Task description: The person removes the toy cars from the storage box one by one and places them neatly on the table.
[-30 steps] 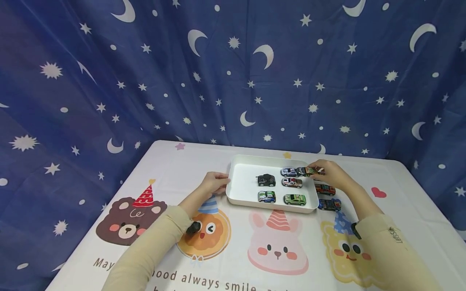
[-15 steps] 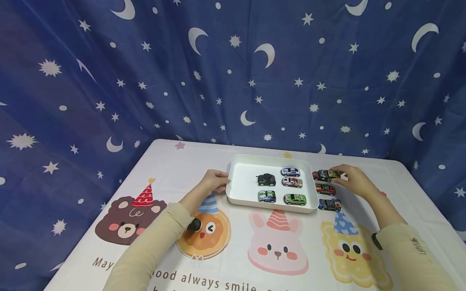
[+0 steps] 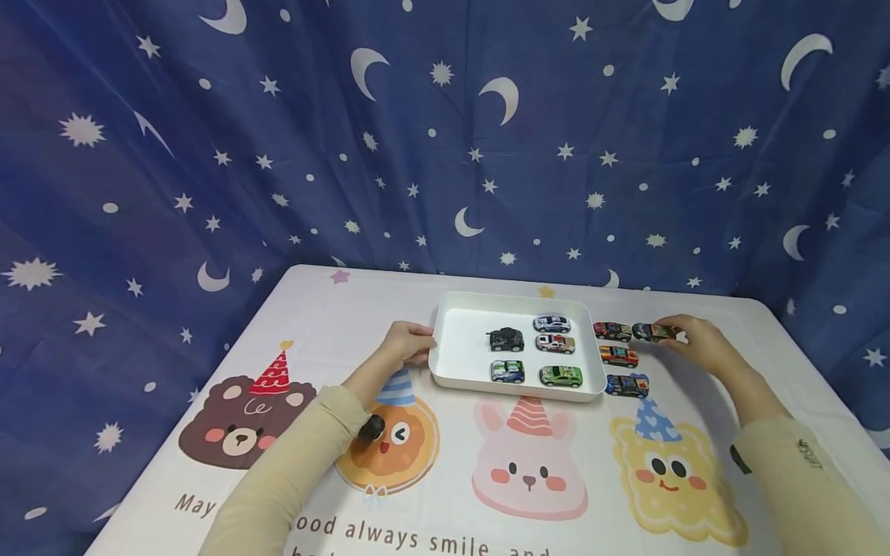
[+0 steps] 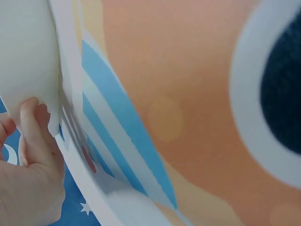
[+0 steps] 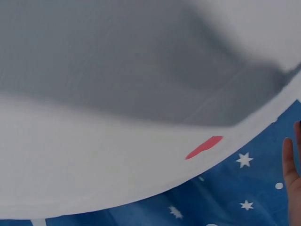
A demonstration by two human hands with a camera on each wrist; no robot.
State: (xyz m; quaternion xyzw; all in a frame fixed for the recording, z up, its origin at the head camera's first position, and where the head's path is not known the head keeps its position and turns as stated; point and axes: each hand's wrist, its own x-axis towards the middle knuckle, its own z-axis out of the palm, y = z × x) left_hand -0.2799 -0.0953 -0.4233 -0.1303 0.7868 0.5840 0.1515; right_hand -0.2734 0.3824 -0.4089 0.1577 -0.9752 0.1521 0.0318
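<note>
My left hand point(image 3: 409, 343) grips the left rim of a white tray point(image 3: 459, 382); in the left wrist view its fingers point(image 4: 33, 127) lie against the tray wall point(image 4: 28, 56). Inside the tray stand a black toy tank point(image 3: 505, 340), a blue-white-green toy car point(image 3: 507, 371), a green one point(image 3: 561, 376), a white-orange one point(image 3: 555, 344) and a white-purple one point(image 3: 552, 324). Right of the tray, my right hand point(image 3: 702, 344) pinches a dark toy car point(image 3: 652, 333) by its right end. In the right wrist view only a few fingers point(image 5: 288, 160) show at the edge.
Along the tray's right side, a dark red toy car point(image 3: 612, 331), a red-orange one point(image 3: 619, 356) and a blue one point(image 3: 627, 385) stand on the tablecloth point(image 3: 389, 297). Behind the table hangs a blue curtain point(image 3: 403, 154) with moons and stars.
My right hand has moved right from over the tray's right rim, bringing the dark car along. The dark red car now shows beside the tray. My left hand stays on the tray.
</note>
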